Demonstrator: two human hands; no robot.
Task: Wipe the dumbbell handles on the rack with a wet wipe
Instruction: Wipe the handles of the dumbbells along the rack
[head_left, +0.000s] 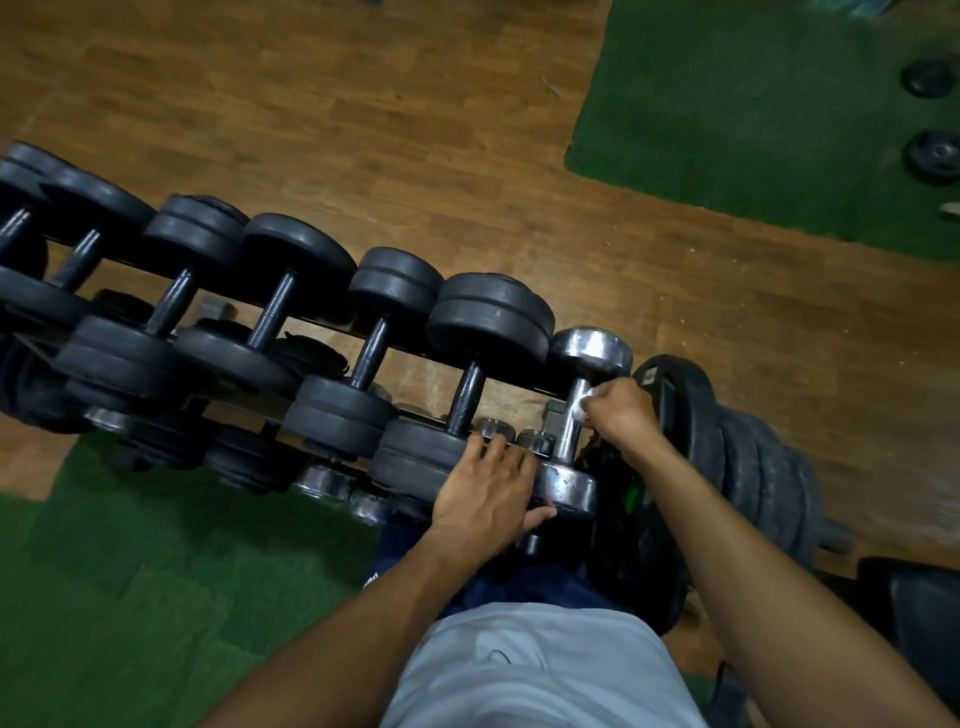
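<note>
The right hand (621, 410) is curling its fingers around the handle of the chrome dumbbell (574, 415) at the right end of the rack (415, 358), pressing a small white wet wipe (581, 409) against the bar, so the wiping looks to be underway on this one handle. The left hand (485, 488) is lying with fingers spread and fairly straight across the near head of that chrome dumbbell and the neighbouring black one, apparently steadying them. Running away to the left, a row of black dumbbells (363, 358) is sitting on the top tier with their dark handles untouched by either hand; whether any are already clean cannot be told from their surfaces, so most of the job may well be remaining. A lower tier of smaller chrome dumbbells (322, 480) is peeking out beneath, largely hidden by the row above. The wipe is mostly covered by the fingers, the far left of the rack is being cut off, and black weight plates (727, 441) are crowding the rack's right end.
</note>
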